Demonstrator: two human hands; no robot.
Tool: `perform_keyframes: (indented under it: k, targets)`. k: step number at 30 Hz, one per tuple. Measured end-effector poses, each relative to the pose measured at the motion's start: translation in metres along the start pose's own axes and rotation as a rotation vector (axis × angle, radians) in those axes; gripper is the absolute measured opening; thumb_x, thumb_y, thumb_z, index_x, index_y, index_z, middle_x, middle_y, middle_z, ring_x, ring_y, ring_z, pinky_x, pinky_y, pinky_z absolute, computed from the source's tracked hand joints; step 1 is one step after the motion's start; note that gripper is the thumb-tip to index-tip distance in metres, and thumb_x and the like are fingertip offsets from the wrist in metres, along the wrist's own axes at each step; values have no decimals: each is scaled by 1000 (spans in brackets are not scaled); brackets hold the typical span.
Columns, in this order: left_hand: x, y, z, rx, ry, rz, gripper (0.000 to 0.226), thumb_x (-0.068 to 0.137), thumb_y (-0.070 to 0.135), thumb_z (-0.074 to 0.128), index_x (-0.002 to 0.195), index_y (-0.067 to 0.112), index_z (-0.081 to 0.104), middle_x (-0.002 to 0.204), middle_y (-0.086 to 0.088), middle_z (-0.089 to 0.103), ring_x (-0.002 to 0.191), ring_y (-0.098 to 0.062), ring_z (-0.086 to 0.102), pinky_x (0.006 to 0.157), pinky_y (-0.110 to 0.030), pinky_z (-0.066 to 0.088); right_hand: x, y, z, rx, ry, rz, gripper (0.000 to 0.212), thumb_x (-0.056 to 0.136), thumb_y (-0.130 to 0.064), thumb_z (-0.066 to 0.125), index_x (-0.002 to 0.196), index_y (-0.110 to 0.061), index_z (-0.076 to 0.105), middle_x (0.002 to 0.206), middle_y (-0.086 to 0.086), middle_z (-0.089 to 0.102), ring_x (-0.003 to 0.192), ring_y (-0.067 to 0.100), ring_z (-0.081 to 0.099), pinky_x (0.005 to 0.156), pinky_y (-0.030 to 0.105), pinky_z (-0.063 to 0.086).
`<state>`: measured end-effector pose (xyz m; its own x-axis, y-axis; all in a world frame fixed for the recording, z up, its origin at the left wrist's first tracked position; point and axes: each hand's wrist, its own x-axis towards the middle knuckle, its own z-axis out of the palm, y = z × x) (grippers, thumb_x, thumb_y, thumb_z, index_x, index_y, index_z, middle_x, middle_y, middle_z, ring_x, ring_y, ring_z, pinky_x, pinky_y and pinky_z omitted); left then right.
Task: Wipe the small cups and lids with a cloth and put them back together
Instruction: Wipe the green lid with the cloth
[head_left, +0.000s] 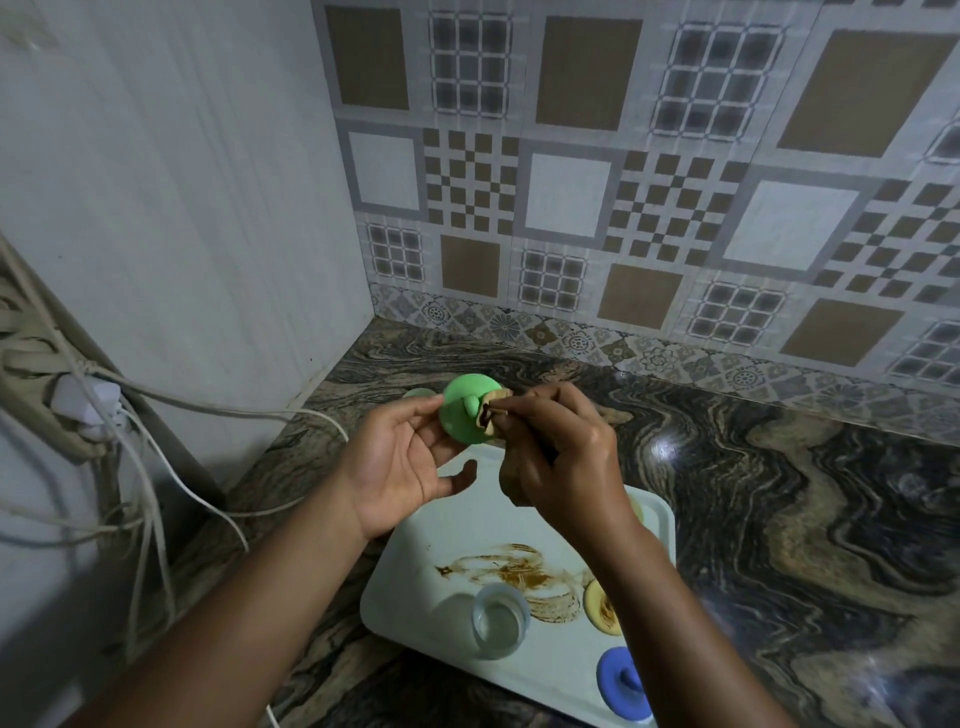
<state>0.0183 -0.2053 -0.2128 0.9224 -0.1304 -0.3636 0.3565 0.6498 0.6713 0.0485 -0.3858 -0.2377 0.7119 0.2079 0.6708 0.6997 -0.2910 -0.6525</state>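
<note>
Green lid (464, 415), round with a small knob facing the camera, is held in the air at centre frame, above the far end of the tray (467, 519) and clear of the tabletop (779, 493). Left hand (400, 467): palm turned up, thumb on the lid's left edge, fingers curled loosely under and behind it; it holds the lid. Right hand (561, 452): fingers bunched round a brown-stained cloth (493, 415), pinching it against the lid's right edge; the rest of the cloth hangs below the palm. Tray is white and rectangular, lower centre of frame, lying on the tabletop at a slant. On the tray: a brown smear (519, 569) near its middle; a clear small cup (500, 621) upright at the near side, just left of the smear; a yellow lid (602, 608) with brown staining, partly hidden by the right forearm; a blue lid (623, 686) with a knob at the near right corner. Pale green object (418, 393) on the tabletop behind the left hand, mostly hidden; cannot tell what it is. Left edge of frame: power strip (47, 395) with white cables (208, 410) trailing down. Patterned tile wall (623, 182) behind.
</note>
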Motion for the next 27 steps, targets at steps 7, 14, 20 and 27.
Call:
perform_keyframes:
  k: [7,14,20,27]
  targets:
    - [3,-5,5,16,-3,42,34,84,18,61,119,15,58,107,-9,68,86,-16,69,72,-36,51,14,-4,0,-12,45,-23,16,92,-7,68,106,-6,78,96,9,60,78,19,64,67,30,54]
    - [0,-2,2,122,-15,-60,38,91,33,60,124,15,63,106,-7,69,89,-18,66,74,-40,49,6,2,-5,10,5,2,18,95,-12,66,107,-7,77,98,4,56,64,16,62,56,30,52]
    - [5,-6,5,-27,5,22,17,82,12,59,98,16,60,104,-7,66,88,-16,64,67,-34,49,10,-3,-6,-3,24,-29,17,93,-8,67,106,-5,78,97,6,58,71,16,63,62,24,51]
    - [-1,2,6,66,-48,-31,33,90,25,58,121,14,64,99,-6,70,81,-17,70,73,-40,48,7,0,-8,18,13,-2,18,96,-15,66,107,-7,78,98,4,57,66,17,63,58,30,52]
